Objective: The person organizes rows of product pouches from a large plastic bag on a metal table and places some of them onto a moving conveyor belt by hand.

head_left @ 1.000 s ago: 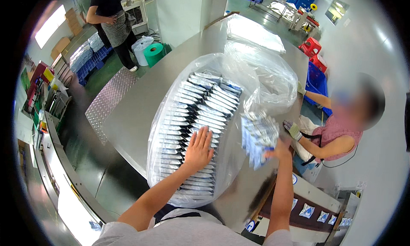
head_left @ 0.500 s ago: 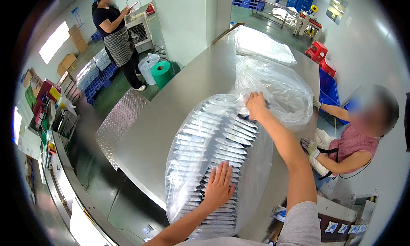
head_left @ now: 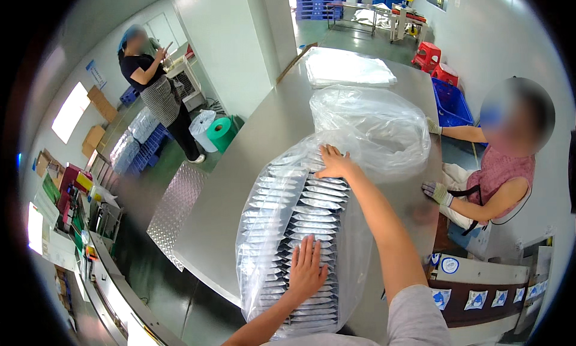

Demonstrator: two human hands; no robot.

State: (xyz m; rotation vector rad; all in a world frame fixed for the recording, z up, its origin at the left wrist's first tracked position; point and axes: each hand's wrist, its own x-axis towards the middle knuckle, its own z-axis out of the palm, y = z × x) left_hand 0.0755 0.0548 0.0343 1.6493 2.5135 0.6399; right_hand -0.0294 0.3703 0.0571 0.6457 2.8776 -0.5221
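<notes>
A large clear plastic bag (head_left: 354,274) lies on the metal table in front of me. Inside it, flat sachets (head_left: 315,217) stand on edge in two long rows. My left hand (head_left: 308,270) rests flat on the right row near its middle, fingers stretched and a little apart. Farther up, my right hand (head_left: 333,164) presses on the far end of the same row with its fingers spread. Beyond that hand, the bag's loose open end (head_left: 384,121) lies crumpled on the table.
A stack of flat clear bags (head_left: 348,67) lies at the table's far end. To the right sits a co-worker (head_left: 501,178) wearing striped gloves, beside a conveyor (head_left: 480,304) carrying sachets. At far left another person (head_left: 153,88) stands near a green roll (head_left: 222,134).
My right hand has come from the gathered bag film onto the far sachets, its fingers now spread. My left hand stays on the row. The whole view has shifted slightly.
</notes>
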